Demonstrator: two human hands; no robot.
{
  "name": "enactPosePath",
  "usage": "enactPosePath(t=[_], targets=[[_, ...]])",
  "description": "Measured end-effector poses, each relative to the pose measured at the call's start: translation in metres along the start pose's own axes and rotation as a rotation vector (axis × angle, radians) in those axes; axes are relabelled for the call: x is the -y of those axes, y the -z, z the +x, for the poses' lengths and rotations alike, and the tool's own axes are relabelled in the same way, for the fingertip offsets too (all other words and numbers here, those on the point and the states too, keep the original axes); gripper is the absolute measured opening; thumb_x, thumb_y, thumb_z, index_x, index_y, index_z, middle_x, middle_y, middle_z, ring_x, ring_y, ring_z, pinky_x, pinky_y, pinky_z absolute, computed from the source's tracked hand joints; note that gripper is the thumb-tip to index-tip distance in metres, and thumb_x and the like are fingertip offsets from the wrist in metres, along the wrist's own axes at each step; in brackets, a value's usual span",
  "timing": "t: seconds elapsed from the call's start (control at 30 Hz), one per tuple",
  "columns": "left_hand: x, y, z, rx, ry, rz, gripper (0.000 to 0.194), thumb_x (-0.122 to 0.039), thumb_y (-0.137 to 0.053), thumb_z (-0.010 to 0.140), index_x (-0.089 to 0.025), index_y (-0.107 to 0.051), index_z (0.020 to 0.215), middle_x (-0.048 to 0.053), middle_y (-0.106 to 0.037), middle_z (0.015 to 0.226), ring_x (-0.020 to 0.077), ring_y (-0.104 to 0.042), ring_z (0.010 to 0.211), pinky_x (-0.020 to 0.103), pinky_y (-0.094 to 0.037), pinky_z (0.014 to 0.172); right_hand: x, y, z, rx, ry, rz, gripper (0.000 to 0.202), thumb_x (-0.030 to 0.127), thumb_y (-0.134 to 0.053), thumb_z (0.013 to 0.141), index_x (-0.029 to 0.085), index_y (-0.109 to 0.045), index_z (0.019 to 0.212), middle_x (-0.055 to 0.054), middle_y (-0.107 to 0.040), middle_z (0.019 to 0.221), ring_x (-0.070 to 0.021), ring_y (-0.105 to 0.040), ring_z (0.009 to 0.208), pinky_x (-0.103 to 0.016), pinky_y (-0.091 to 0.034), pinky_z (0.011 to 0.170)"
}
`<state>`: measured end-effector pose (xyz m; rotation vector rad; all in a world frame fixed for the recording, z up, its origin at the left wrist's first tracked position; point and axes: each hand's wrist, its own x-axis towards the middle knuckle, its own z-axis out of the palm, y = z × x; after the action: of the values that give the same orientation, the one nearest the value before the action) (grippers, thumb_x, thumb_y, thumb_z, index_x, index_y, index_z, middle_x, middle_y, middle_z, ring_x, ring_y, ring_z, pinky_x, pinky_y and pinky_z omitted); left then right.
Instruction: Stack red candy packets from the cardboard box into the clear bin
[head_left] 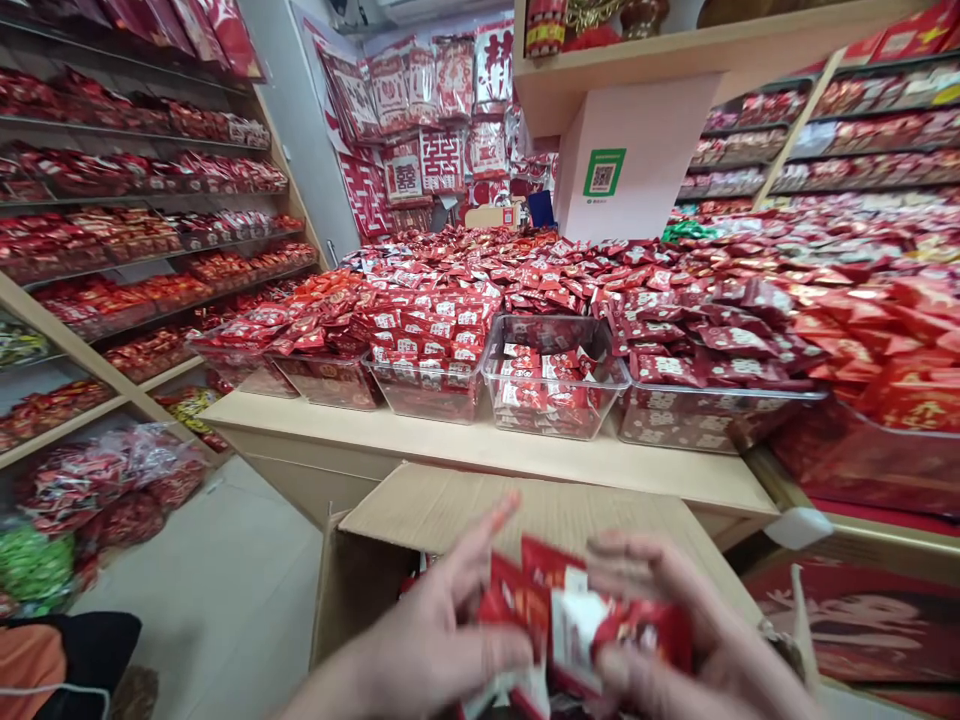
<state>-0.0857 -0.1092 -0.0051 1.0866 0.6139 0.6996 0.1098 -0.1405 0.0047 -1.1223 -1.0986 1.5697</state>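
Red and white candy packets (574, 625) are bunched between my two hands, above an open cardboard box (480, 500). My left hand (442, 620) presses on the packets from the left, its thumb across them and its index finger stretched out. From the right, my right hand (667, 620) curls around more of them, thumb in front. Both hands are slightly blurred. Much of the box's inside is hidden behind my hands, though some red packets show at its left. Beyond the box, a clear plastic bin (555, 400) stands on the counter, partly filled with red and white packets.
Full bins of red packets stand on both sides, including a dark red one (712, 415). The wooden counter edge (450, 445) runs behind the box. Stocked shelves (142, 190) rise at left. Bagged packets (112, 480) lie on the floor. A shelf (675, 45) overhangs at upper right.
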Motion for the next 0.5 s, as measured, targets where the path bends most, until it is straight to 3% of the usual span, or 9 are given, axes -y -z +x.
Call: enactPosePath(t=[0.1,0.23,0.4,0.5], targets=[[-0.027,0.003,0.037,-0.065,-0.092,0.057,0.076,-0.023,-0.054,0.075,-0.035,-0.003,0.131,0.002,-0.060,0.089,0.0096,-0.056,0.065,0.023,-0.046,0.062,0.024,0.014,0.024,-0.049,0.062,0.158,0.045,0.032,-0.066,0.062,0.024,-0.049,0.103,-0.006,-0.061,0.085,-0.0159,-0.057,0.063,-0.031,-0.048,0.058],[-0.043,0.008,0.084,-0.172,-0.134,0.172,0.054,-0.029,-0.055,0.074,-0.025,-0.033,0.123,0.002,-0.059,0.081,0.0073,-0.053,0.055,0.019,-0.044,0.054,0.032,0.028,0.053,-0.049,0.142,0.282,0.029,0.027,-0.062,0.068,0.021,-0.050,0.094,-0.004,-0.058,0.084,-0.0124,-0.054,0.068,-0.024,-0.044,0.056],[-0.048,0.007,0.110,-0.018,-0.052,0.215,0.048,-0.032,-0.064,0.066,-0.017,-0.047,0.108,0.008,-0.058,0.094,0.0137,-0.057,0.074,0.024,-0.045,0.064,0.030,0.033,0.064,-0.041,0.128,0.329,0.025,0.026,-0.062,0.069,0.021,-0.049,0.091,-0.002,-0.058,0.081,-0.0107,-0.052,0.066,-0.021,-0.042,0.053],[-0.042,0.004,0.116,-0.007,-0.023,0.207,0.047,-0.028,-0.069,0.060,-0.016,-0.050,0.102,0.007,-0.059,0.093,0.0148,-0.057,0.075,0.027,-0.045,0.068,0.027,0.032,0.064,-0.067,0.110,0.328,0.027,0.029,-0.062,0.069,0.021,-0.049,0.091,-0.002,-0.057,0.084,-0.0111,-0.052,0.068,-0.022,-0.042,0.053]])
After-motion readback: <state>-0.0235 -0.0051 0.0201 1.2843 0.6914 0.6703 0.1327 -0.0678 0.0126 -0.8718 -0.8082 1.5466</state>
